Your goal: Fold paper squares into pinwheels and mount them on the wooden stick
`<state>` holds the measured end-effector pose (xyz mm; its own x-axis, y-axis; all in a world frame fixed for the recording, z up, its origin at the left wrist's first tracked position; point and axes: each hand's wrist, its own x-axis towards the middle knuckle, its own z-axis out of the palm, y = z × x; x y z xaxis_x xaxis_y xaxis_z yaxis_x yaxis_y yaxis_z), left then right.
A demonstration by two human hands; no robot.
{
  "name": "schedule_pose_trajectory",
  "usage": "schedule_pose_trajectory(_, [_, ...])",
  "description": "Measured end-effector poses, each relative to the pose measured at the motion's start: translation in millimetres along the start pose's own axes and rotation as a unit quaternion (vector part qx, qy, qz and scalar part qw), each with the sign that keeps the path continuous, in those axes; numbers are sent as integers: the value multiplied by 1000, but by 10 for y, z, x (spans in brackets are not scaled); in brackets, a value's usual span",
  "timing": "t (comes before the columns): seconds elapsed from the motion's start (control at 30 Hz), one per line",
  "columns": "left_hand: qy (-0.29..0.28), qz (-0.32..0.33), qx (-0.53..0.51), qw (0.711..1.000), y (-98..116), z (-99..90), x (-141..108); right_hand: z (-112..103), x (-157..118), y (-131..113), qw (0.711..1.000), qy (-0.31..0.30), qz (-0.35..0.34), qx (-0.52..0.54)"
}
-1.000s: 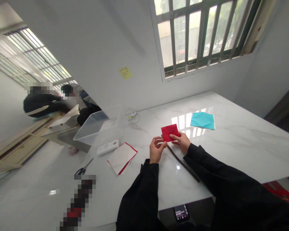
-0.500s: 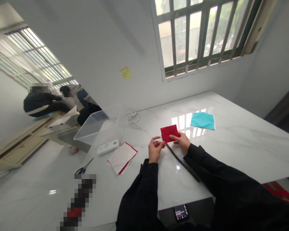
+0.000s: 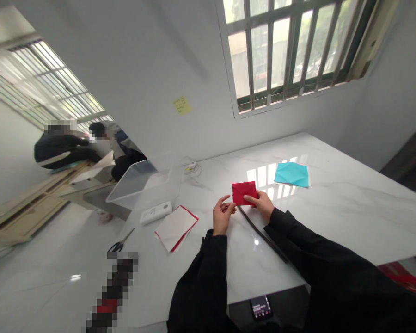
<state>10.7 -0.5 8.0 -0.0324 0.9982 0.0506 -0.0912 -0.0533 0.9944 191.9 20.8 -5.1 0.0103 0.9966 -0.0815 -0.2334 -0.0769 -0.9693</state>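
A small folded red paper (image 3: 243, 193) is held between the hands, over the middle of the white marble table (image 3: 336, 217); its long axis runs almost level across the view, with one short edge toward each hand; whether it is lifted clear of the table cannot be told. Its lower edge is gripped by the right hand (image 3: 260, 204), which is reached in from the lower right, with the thumb on top and the black sleeve (image 3: 315, 259) stretched along the table's edge. The left hand (image 3: 223, 215) is raised upright, its fingers parted and just beside the paper's left edge; whether it grips cannot be told. A long brown strip (image 3: 263, 236) is laid just below the paper; a folded teal paper (image 3: 291, 174) is left beyond it; a stack of white and red paper (image 3: 175, 227) and black-handled scissors (image 3: 120, 242) are placed to the left.
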Motion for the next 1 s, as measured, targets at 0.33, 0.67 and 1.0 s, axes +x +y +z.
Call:
schedule_pose_trajectory(0.33, [-3, 3, -18, 1000, -27, -44, 6, 11, -24, -42, 1000, -7, 20, 17])
schedule_pose_trajectory(0.67, [20, -20, -94, 995, 50, -45, 10, 52, -17, -19, 996, -54, -1, 74])
schedule_pose_trajectory(1.0, [10, -35, -46, 998, -18, -33, 1, 83, -104, -1, 969, -189, -105, -120])
